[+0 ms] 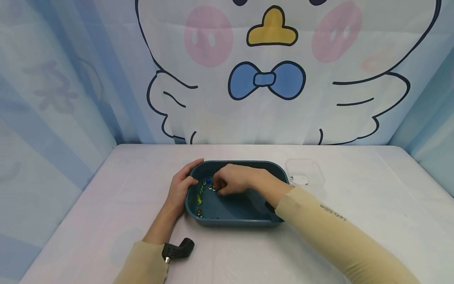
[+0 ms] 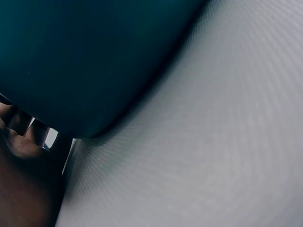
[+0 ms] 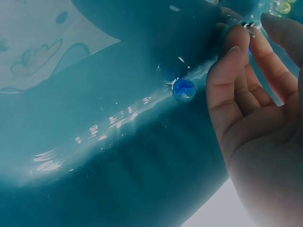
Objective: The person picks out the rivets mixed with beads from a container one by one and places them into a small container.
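Observation:
My left hand [image 1: 181,189] grips the left end of a dark teal tray [image 1: 237,223], thumb over the rim and fingers along the outer wall. In the left wrist view the tray's outer side [image 2: 85,61] fills the upper left, beside part of the hand [image 2: 23,151]. My right hand [image 1: 234,179] reaches down inside the tray with curled fingers, pinching a small silvery piece [image 3: 250,30] at the fingertips. Green marbles [image 1: 199,199] lie along the tray's left side. A blue marble [image 3: 183,89] rests near my right fingers.
A clear plastic box [image 1: 305,165] stands just right of the tray, with small shiny bits in it. White cloth [image 1: 142,177] covers the table. A printed curtain [image 1: 262,118] hangs behind its far edge. A black device [image 1: 179,248] is strapped at my left wrist.

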Demonstrator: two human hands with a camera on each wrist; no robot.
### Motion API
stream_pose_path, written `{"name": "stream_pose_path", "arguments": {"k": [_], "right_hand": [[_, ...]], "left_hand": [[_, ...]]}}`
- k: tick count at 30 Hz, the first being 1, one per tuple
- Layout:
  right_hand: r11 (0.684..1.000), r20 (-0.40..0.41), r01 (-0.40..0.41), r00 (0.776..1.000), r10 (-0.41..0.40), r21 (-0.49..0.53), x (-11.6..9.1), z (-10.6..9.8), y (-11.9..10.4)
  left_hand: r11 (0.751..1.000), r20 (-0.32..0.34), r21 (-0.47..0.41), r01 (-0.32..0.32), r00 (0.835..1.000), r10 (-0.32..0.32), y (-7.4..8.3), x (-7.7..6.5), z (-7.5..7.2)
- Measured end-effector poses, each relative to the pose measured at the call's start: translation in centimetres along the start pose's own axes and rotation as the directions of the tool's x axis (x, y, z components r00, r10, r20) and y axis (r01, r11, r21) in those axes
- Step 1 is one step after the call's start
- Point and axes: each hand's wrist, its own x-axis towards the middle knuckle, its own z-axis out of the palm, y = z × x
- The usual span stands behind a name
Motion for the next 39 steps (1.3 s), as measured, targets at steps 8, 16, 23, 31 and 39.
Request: {"name": "stream_pose_path", "arguments": {"k": [8,16,23,31,39], "right_hand": [[1.000,-0.003,0.003,1.000,-0.003,-0.010,-0.04,0.15,-0.22],[1.000,-0.005,-0.008,1.000,0.008,-0.023,-0.05,0.22,-0.08],[0.999,-0.007,-0.033,0.999,0.033,-0.035,-0.22,0.15,-0.25],[0.997,0.011,-0.065,0.998,0.066,-0.041,-0.25,0.16,-0.31],[0.997,0.022,-0.069,0.997,0.069,-0.032,-0.29,0.18,-0.37]], "left_hand": [[1.000,-0.003,0.008,0.002,1.000,-0.002,-0.03,-0.05,-0.03],[1.000,-0.003,-0.013,-0.007,1.000,0.007,-0.06,-0.05,0.06],[1.000,-0.001,-0.016,-0.014,1.000,0.014,-0.02,-0.06,0.10],[1.000,-0.001,-0.003,-0.014,1.000,0.014,-0.01,-0.06,0.05],[1.000,-0.004,0.002,-0.013,1.000,0.013,0.02,-0.11,0.04]]}}
